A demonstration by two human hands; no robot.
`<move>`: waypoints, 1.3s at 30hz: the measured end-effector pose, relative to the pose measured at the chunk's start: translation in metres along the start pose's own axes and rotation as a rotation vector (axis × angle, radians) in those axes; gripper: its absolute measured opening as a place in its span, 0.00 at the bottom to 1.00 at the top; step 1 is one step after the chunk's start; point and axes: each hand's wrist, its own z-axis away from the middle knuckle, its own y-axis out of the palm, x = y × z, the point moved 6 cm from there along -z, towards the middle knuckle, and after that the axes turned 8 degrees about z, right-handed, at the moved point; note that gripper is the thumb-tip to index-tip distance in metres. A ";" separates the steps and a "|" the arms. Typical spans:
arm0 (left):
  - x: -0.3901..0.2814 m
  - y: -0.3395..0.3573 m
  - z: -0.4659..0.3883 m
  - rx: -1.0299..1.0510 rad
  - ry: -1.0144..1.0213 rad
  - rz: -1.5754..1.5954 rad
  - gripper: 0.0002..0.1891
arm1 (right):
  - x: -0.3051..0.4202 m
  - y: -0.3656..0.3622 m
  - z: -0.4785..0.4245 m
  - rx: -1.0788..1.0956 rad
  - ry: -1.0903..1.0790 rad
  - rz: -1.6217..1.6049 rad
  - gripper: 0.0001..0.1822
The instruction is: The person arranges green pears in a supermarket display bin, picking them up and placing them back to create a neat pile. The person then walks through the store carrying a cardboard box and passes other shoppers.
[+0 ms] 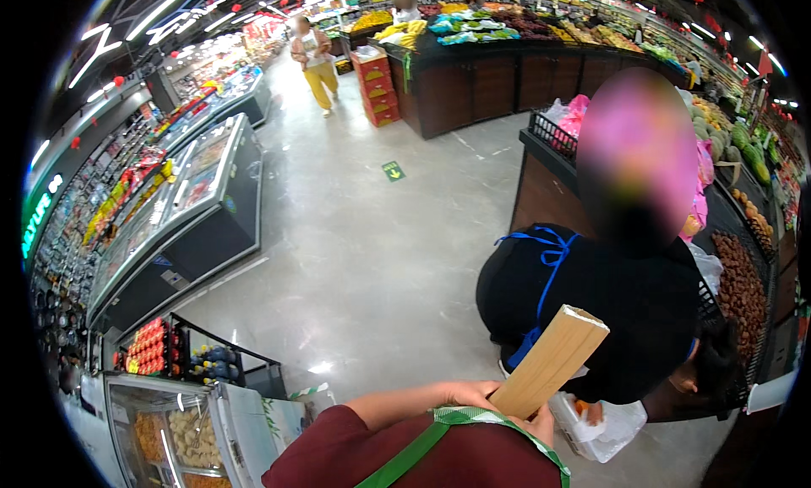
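A long, narrow box-like piece with a wood-grain surface (550,361) slants up and to the right in front of my chest, its pale, rough end uppermost. My left hand (472,394) rests against its lower left side. On its lower right side, my right hand (538,424) has its fingers around it. The piece's lower end is hidden behind my green-and-white checked apron edge (469,416). Beyond it, a person in black with a blue apron tie (551,253) bends over beside a white plastic bag (618,428) near the floor.
A vegetable stand with a black crate (552,133) and brown produce (738,291) is at right. Chest freezers (209,234) line the left; a glass-fronted food case (158,396) stands near left. Another person in yellow trousers (320,82) is in the far aisle beside stacked red boxes (378,89).
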 end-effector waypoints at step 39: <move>-0.084 -0.241 0.326 -0.872 0.580 0.004 0.51 | 0.149 0.408 -0.194 0.762 -0.050 0.245 0.42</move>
